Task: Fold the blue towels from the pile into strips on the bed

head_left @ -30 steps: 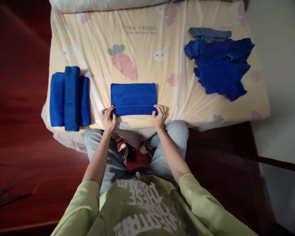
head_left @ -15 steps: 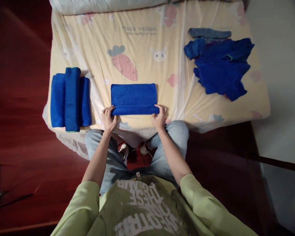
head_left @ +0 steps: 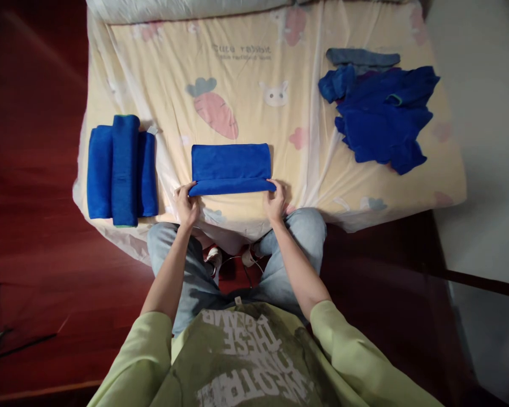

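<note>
A blue towel [head_left: 231, 160] lies flat in front of me, its near edge turned over into a narrow roll. My left hand [head_left: 187, 204] pinches the left end of that roll between thumb and fingers. At the opposite end, my right hand [head_left: 275, 200] grips the roll in the same way. To the left sits a stack of rolled blue towels [head_left: 99, 172], with one more rolled towel [head_left: 125, 169] laid across the top. A loose heap of crumpled blue cloths [head_left: 382, 121] is at the far right.
Everything rests on a bed with a pale yellow printed sheet [head_left: 254, 107]. A grey-white bedding roll [head_left: 186, 10] runs along the far edge. Behind the blue heap is a grey-blue folded cloth [head_left: 362, 57]. A white wall [head_left: 487, 141] stands right; dark red floor [head_left: 29, 186] lies left.
The rolled near edge of the towel has moved slightly away from me, and the flat part has become shorter. Both hands have shifted forward a little with it.
</note>
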{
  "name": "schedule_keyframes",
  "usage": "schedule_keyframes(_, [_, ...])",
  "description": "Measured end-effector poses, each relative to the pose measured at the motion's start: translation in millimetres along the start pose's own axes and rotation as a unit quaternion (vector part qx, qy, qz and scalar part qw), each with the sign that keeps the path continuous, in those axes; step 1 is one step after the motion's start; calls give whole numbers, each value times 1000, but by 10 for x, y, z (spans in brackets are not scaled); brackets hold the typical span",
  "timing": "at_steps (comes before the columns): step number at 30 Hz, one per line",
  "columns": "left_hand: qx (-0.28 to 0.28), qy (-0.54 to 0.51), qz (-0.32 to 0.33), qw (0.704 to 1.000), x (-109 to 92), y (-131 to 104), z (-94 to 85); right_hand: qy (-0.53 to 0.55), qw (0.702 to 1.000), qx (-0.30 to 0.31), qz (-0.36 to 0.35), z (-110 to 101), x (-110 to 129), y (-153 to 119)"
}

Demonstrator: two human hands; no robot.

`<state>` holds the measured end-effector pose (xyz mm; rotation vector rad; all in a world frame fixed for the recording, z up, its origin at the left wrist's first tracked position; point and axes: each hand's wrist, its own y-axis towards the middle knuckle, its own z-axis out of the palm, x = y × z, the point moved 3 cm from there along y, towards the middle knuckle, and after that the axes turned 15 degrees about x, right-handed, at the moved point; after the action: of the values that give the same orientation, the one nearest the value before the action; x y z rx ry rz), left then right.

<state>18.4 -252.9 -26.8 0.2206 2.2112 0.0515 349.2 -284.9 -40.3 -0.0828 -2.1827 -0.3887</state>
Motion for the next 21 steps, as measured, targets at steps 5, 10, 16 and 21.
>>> schedule_keyframes(5, [-38,-27,-47,998,112,-13,27,15,996,-56,70,59,-157,-54])
schedule_keyframes(10, [-69,-3,-59,996,104,-26,25,32,990,-82,109,78,-161,-69])
schedule_keyframes(16, [-76,-28,-70,994,98,-47,52,18,988,-96,118,50,-86,-38])
schedule_keyframes(21, [-87,-65,-67,992,80,-53,74,-8,988,-103,112,46,-90,-23])
